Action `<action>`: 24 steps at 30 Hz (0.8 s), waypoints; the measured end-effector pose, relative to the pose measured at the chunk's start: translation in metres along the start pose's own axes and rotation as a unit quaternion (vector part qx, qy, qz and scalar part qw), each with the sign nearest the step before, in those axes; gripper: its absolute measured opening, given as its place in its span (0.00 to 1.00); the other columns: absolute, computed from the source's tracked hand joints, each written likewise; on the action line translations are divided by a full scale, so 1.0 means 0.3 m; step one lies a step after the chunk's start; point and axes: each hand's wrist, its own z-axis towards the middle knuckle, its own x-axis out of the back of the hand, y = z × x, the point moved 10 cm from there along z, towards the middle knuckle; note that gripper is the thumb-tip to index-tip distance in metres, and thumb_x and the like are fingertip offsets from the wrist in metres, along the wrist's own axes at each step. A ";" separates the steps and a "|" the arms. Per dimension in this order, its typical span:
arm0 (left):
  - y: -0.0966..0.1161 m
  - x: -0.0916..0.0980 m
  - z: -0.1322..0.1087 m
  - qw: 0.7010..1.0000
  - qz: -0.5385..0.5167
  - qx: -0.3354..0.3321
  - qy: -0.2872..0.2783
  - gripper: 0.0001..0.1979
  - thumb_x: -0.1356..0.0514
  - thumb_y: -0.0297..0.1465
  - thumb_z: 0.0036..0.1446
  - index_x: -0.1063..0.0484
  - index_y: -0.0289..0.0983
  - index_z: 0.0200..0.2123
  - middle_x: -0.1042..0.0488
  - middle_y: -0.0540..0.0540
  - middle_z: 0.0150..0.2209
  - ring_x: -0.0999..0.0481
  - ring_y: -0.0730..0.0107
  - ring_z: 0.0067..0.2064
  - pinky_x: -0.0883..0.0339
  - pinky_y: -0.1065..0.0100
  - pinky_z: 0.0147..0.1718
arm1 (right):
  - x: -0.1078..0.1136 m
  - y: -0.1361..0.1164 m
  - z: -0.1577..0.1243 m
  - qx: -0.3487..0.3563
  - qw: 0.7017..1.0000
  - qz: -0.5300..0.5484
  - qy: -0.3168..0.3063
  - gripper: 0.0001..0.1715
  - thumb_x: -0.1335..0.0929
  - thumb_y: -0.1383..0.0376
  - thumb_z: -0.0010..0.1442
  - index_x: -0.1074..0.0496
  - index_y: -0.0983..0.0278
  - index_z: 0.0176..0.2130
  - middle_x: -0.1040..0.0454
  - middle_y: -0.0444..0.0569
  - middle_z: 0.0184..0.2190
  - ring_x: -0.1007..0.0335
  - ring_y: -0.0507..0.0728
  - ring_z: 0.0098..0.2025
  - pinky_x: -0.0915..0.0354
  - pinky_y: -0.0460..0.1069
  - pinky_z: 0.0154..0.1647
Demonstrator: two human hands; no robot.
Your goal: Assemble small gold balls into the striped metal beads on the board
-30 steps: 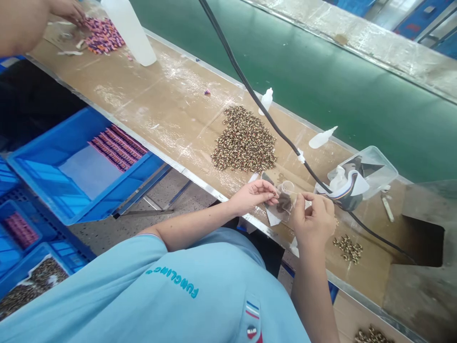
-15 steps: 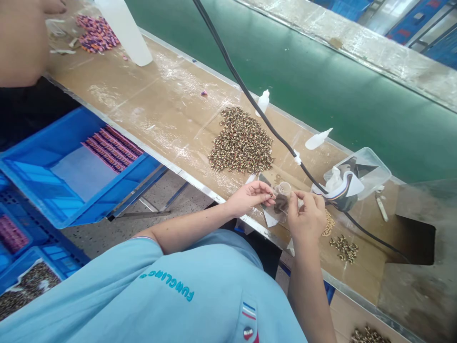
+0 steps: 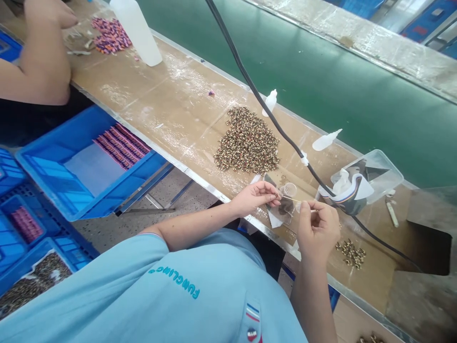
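Observation:
My left hand (image 3: 255, 197) pinches a small dark piece between thumb and fingertips at the table's near edge. My right hand (image 3: 319, 228) is closed on a thin pale stick (image 3: 291, 198), whose far tip reaches the piece at my left fingertips. Under the stick lie a small round clear cup (image 3: 288, 190) and a dark, clear-edged sheet (image 3: 285, 209). A large pile of small gold-and-dark pieces (image 3: 248, 143) spreads beyond my left hand. To the right of my right hand sits a smaller group of similar pieces (image 3: 352, 253).
A black cable (image 3: 246, 76) hangs across the table. Two small white squeeze bottles (image 3: 326, 140) and a clear plastic box (image 3: 387, 166) line the far edge, before a green belt (image 3: 321, 81). Blue bins (image 3: 71, 195) stand lower left. Another person's arm (image 3: 46, 62) is upper left.
My right hand has moved right and slightly down, away from my left, and the pale stick now shows plainly between them. The whole view has shifted slightly.

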 end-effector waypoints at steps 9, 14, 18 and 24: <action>0.007 -0.004 -0.004 1.000 -0.002 0.001 0.001 0.17 0.31 0.36 0.43 0.32 0.32 0.31 0.25 0.49 0.28 0.23 0.75 0.31 0.31 0.71 0.33 | -0.020 -0.033 -0.006 0.036 0.999 -0.006 -0.017 0.11 0.36 0.60 0.60 0.32 0.63 0.29 0.33 0.44 0.25 0.42 0.50 0.25 0.44 0.47 0.30; 0.003 -0.004 -0.003 1.000 0.000 0.006 0.002 0.16 0.31 0.35 0.44 0.32 0.32 0.31 0.25 0.49 0.28 0.23 0.75 0.31 0.31 0.71 0.33 | -0.033 -0.028 -0.006 0.035 0.999 -0.013 -0.023 0.12 0.36 0.60 0.60 0.32 0.63 0.29 0.33 0.44 0.25 0.42 0.50 0.25 0.44 0.47 0.30; -0.001 0.001 -0.003 1.000 -0.003 0.008 0.007 0.17 0.31 0.35 0.43 0.32 0.32 0.31 0.24 0.49 0.29 0.23 0.75 0.31 0.31 0.72 0.33 | -0.034 -0.033 -0.009 0.044 0.999 -0.009 -0.025 0.12 0.36 0.60 0.61 0.32 0.63 0.29 0.33 0.43 0.26 0.44 0.49 0.23 0.44 0.47 0.28; 0.002 -0.003 -0.003 1.000 -0.001 0.002 0.002 0.17 0.31 0.36 0.43 0.32 0.32 0.31 0.25 0.49 0.28 0.23 0.75 0.31 0.31 0.71 0.33 | -0.022 -0.038 -0.009 0.052 0.998 -0.018 -0.014 0.11 0.35 0.61 0.60 0.31 0.63 0.29 0.33 0.43 0.25 0.43 0.49 0.23 0.44 0.47 0.29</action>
